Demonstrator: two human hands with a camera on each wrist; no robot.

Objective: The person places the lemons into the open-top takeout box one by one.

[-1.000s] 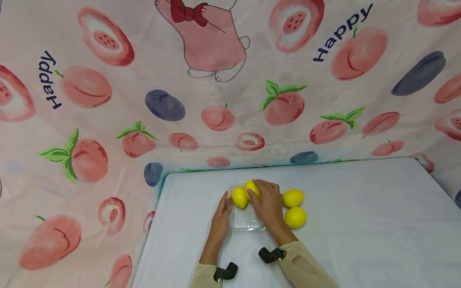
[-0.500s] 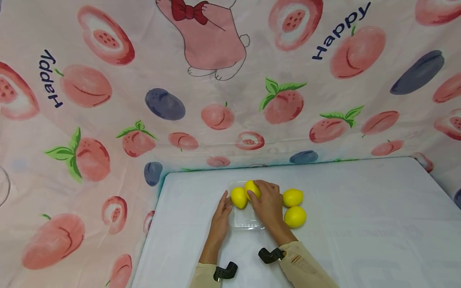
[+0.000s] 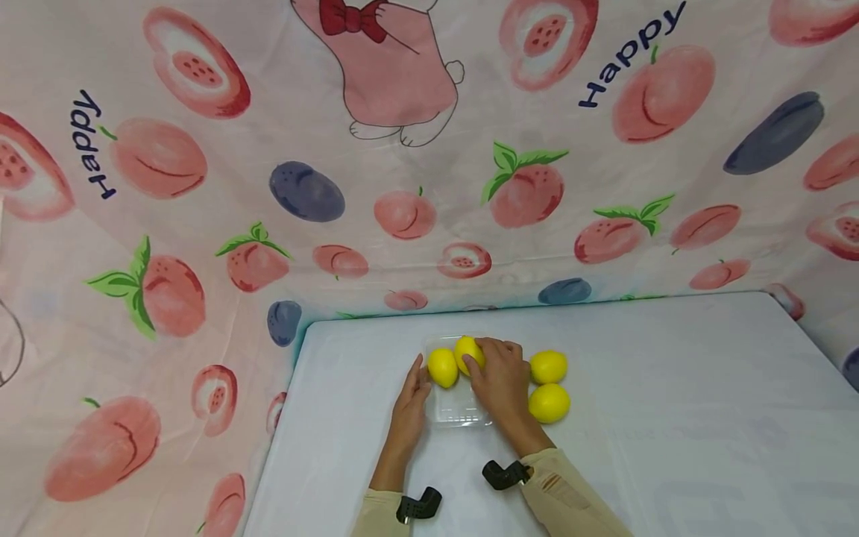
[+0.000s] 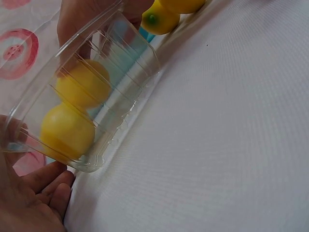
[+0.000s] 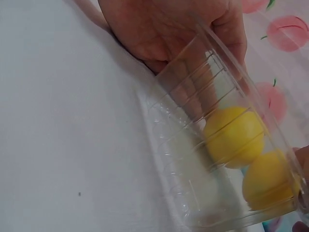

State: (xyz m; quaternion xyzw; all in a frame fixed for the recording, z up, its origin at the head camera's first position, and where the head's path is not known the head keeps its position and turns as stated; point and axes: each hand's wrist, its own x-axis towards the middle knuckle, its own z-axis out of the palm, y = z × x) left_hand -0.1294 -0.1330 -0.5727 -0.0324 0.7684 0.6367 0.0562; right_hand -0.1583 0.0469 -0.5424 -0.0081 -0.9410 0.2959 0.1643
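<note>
A clear plastic container (image 3: 459,410) stands on the white table, with two yellow lemons in its far part. My right hand (image 3: 499,380) reaches in over the right side and grips the right-hand lemon (image 3: 468,355) between thumb and fingers. Beside it sits the other lemon (image 3: 443,368), against which the held one appears to touch. Along the container's left wall rests my left hand (image 3: 409,406), fingers extended; in the right wrist view this hand (image 5: 174,34) shows its palm behind the clear wall. In the left wrist view, my right fingers are partly hidden by the held lemon (image 4: 84,84).
Just right of my right hand lie two more lemons, a far one (image 3: 549,367) and a near one (image 3: 549,403). The white tabletop (image 3: 684,403) extends to the right. A fruit-printed cloth (image 3: 403,179) hangs behind and at the left.
Both hands stay nearly in place, my right still on the lemon. The far loose lemon has shifted very slightly right beside my right hand. The head view has tilted a little.
</note>
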